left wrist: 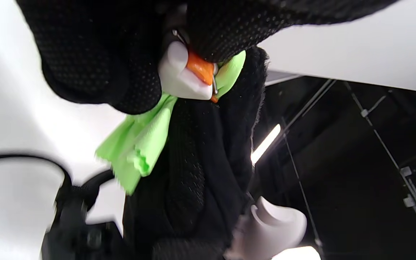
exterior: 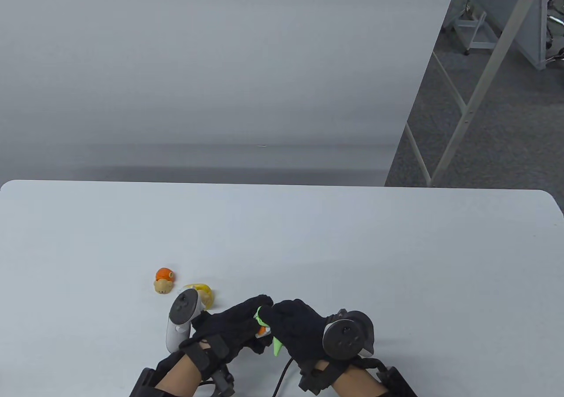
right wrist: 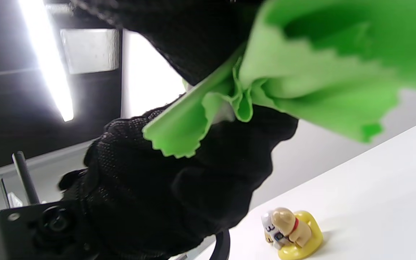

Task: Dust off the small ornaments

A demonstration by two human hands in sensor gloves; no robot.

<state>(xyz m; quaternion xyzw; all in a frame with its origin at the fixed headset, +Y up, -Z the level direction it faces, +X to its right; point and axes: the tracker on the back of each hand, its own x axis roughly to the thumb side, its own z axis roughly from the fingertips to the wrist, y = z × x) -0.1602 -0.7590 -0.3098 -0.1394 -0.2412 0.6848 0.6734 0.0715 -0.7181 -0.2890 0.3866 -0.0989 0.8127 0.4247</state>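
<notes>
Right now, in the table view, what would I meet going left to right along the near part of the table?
Orange-capped figurine → yellow ornament → left hand → green cloth → right hand.

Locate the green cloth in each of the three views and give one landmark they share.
Table view: the green cloth peeks out low centre, between the left hand and the right hand.
Left wrist view: it hangs left of centre, below a white and orange ornament.
Right wrist view: it fills the upper right.
Shared landmark: the white table, also seen at and.
</notes>
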